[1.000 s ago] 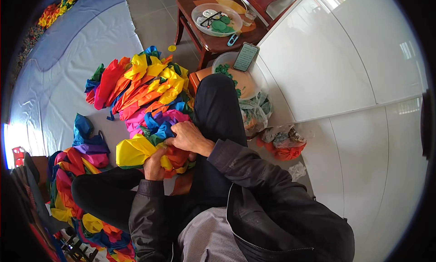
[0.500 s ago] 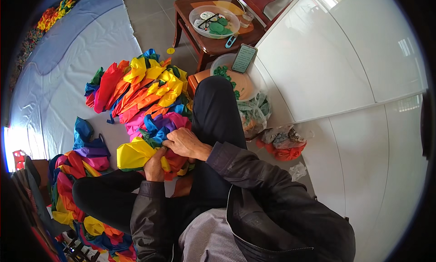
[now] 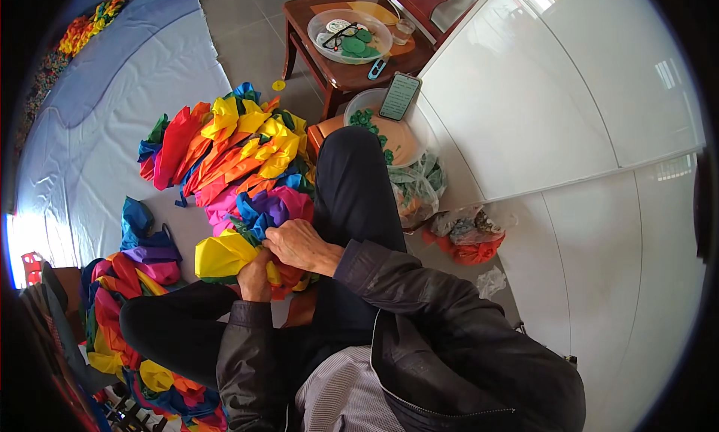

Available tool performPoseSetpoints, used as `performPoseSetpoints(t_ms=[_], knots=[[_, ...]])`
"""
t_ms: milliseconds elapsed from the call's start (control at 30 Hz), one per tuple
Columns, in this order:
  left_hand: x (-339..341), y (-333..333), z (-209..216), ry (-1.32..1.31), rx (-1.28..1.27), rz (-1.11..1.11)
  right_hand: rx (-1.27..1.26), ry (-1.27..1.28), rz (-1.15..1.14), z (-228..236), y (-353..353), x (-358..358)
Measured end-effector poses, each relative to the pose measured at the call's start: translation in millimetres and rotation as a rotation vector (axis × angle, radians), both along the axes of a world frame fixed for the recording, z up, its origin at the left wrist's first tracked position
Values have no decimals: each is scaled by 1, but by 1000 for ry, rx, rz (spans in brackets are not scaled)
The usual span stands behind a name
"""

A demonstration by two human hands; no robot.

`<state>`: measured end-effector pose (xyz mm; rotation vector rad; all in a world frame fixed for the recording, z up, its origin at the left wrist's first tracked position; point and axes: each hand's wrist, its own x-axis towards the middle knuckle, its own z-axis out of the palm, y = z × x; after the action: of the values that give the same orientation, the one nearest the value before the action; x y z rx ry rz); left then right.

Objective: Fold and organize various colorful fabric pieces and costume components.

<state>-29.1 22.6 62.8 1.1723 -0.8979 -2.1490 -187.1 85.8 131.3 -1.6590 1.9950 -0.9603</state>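
Puffed yellow fabric (image 3: 225, 254) bulges leftward beside bunched blue and purple cloth (image 3: 273, 204).

The scene is brightly and softly lit. The pale sheet (image 3: 161, 80) is washed out by glare at far left, barred reflections are caught by the glossy white panel (image 3: 554, 95), seams are bowed, and corners are blacked out.

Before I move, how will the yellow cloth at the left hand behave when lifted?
The yellow cloth will likely flop, since it lies in loose folds. It is probably light, looking thin and puffed out. It may tug the multicoloured pile, as both bunch together near the left hand.
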Motion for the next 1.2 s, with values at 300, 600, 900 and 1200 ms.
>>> performPoseSetpoints(t_ms=[300, 600, 900, 1200], knots=[[1, 0, -7, -103, -128, -82, 51, 71, 21, -2, 2, -3], [-8, 6, -7, -204, -374, 7, 100, 139, 30, 3, 2, -2], [-7, 4, 3, -157, -199, -27, 30, 163, -54, 4, 0, -2], [-6, 7, 6, -96, -90, 17, 204, 108, -130, 10, 2, -6]])
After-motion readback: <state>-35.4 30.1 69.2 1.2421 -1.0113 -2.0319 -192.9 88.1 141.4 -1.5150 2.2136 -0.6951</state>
